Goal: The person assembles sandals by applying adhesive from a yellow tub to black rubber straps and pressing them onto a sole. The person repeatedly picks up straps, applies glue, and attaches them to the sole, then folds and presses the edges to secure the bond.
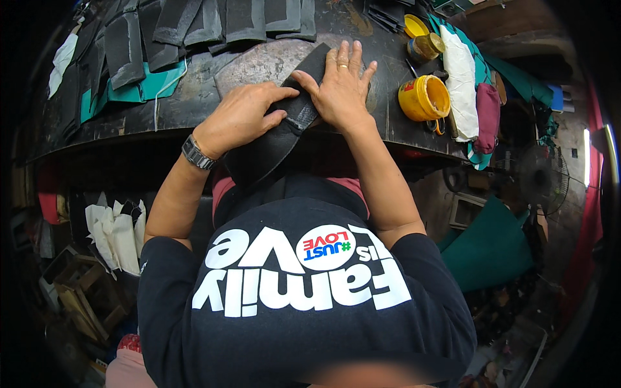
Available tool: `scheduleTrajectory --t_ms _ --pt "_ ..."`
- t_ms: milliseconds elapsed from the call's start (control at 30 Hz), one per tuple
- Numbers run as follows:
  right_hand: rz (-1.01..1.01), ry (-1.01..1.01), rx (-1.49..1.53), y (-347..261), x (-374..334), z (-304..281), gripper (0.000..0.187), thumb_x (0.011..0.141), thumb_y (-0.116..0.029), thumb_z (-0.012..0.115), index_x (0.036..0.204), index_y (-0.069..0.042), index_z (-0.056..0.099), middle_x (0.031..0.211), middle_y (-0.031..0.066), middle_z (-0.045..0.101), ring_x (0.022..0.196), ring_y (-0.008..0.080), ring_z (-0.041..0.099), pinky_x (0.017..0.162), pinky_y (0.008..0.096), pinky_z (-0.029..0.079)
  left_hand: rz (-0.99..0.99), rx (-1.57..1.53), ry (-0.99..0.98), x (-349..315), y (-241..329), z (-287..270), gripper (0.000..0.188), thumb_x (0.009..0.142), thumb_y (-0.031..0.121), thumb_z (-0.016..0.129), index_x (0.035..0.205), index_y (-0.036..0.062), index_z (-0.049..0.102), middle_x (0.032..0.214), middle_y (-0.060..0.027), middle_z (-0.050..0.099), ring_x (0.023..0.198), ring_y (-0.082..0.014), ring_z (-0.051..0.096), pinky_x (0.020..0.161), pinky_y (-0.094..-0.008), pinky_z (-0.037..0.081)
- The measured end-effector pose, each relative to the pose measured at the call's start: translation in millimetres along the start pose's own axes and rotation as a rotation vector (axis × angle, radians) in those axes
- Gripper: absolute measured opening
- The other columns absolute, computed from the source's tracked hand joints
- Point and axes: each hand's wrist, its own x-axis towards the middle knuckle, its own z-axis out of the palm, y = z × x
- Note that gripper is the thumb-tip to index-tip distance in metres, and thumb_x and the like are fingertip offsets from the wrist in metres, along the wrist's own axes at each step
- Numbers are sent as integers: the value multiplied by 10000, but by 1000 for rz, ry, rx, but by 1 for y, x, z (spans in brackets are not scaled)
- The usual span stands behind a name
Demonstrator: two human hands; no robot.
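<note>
A long black strip of leather-like sheet (266, 154) lies slantwise across the near edge of the dark worktable (381, 119). Its lower end hangs over the edge toward my lap, and a rough grey seam or fold crosses its middle. My left hand (238, 118), with a watch at the wrist, grips the strip's left edge near that seam, index finger and thumb on it. Flat on the upper part rests my right hand (341, 90), fingers spread and thumb reaching toward the left index finger. Beneath the strip's upper end is a worn grey slab (249, 63).
Several black panels with grey-smeared edges (246, 21) are spread along the far left, over teal sheets (140, 92) and a white cord (156, 107). At right stand a yellow glue pot (414, 103), a smaller jar (423, 48), orange-handled scissors (440, 127) and white cloth (459, 81).
</note>
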Motion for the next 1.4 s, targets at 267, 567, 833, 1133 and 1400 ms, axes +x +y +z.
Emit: scheduleTrajectory --t_ms 267,567,833,1133,1400 --pt "-92 15 -74 -4 25 4 1055 901 -806 390 1513 52 386 1630 240 266 1557 379 78 1189 668 6 11 5 1 0 0 0 389 861 150 715 1241 79 672 1101 -190 699 1002 -384 662 878 -462 518" --pt "-177 -51 -195 35 7 -21 804 969 -704 400 1546 -144 415 1641 201 266 1557 371 103 1202 649 73 -6 -7 -100 -1 5 -11 396 854 124 704 1247 82 674 1095 -185 704 1011 -370 662 892 -447 516" --pt "-411 -52 -167 86 -8 -28 613 995 -648 401 1527 -347 439 1671 113 222 1558 353 94 1210 646 68 15 53 -70 -1 2 -9 485 841 99 628 1325 117 641 1175 -187 695 1034 -366 663 927 -424 518" --pt "-269 23 560 102 -6 -27 528 1033 -577 415 1458 -296 552 1644 173 265 1539 367 162 1220 565 114 -82 57 -169 -3 4 -25 516 791 44 589 1293 126 675 1174 -157 716 1017 -334 686 909 -391 536" --pt "-397 -99 367 103 -20 -25 464 1031 -564 421 1395 -355 618 1639 124 304 1545 390 100 1208 619 51 -81 49 -185 -2 -1 -28 529 773 39 592 1287 130 680 1167 -143 719 1015 -324 689 916 -382 532"
